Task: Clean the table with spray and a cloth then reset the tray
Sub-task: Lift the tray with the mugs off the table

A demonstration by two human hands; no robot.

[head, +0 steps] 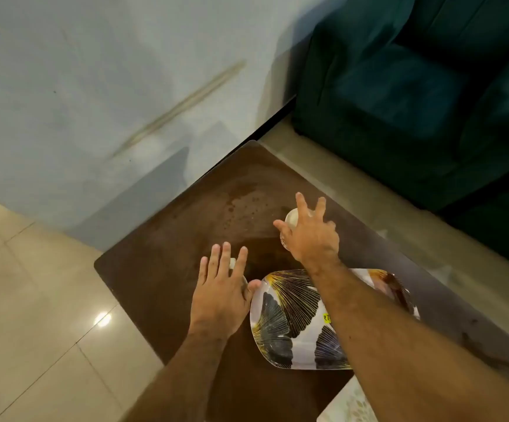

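A dark brown table carries a white tray with black and gold leaf patterns near its front. My right hand reaches past the tray, fingers spread over a small white cup standing on the table. Whether it grips the cup is unclear. To the left of the tray, my left hand is flat with straight, parted fingers. It covers a small white object that is mostly hidden. Wet droplets speckle the table beyond the cup. No spray bottle or cloth is in view.
A teal sofa stands beyond the table at the right. A pale wall runs along the table's far left edge. Beige floor tiles lie to the left. A pale patterned surface shows at the bottom edge.
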